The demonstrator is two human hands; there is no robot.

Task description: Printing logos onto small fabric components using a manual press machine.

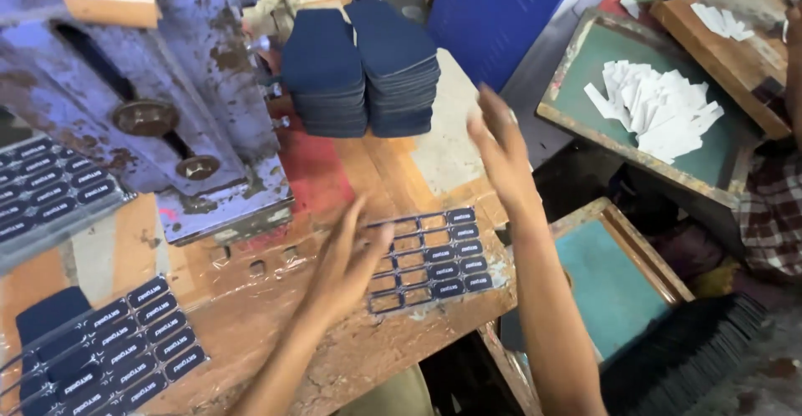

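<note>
My left hand (349,253) lies flat with fingers spread on a dark blue label sheet (434,257) on the worn wooden bench (276,316); several cells of the sheet are empty. My right hand (501,144) hovers open above the bench's right edge, just right of two stacks of dark blue fabric pieces (359,69). It holds nothing.
A purple metal press (150,90) fills the upper left. More label sheets (109,349) lie at the lower left and on a tray (42,190). White paper cutouts (660,107) rest on a green framed board; another person's checked sleeve (773,207) is at right.
</note>
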